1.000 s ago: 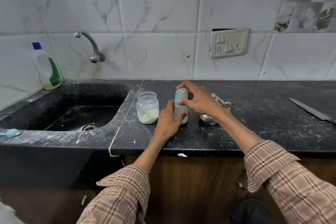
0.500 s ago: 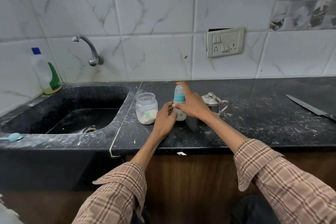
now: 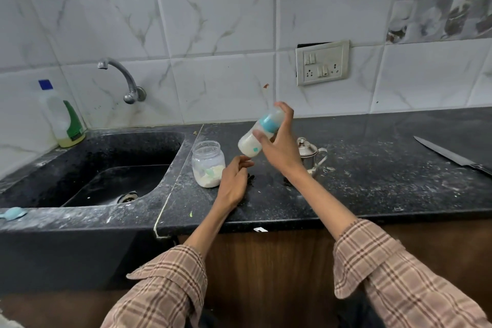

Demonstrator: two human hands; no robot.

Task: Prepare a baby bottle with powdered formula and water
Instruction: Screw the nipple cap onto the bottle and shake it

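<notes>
While the baby bottle (image 3: 259, 136) tilts in the air, cap up and away, the right hand (image 3: 279, 145) grips its middle, arm outstretched. Below it the left hand (image 3: 234, 181) hangs loose-fingered, holding nothing, beside the formula jar (image 3: 208, 164) on the desk (image 3: 372, 168).

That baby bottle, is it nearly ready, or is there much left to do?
Nearly. The baby bottle already holds milky liquid and its blue collar and cap are on. The right hand holds it tilted above the counter, probably to shake it; the left hand is empty. The open powder jar likely needs closing.
</notes>
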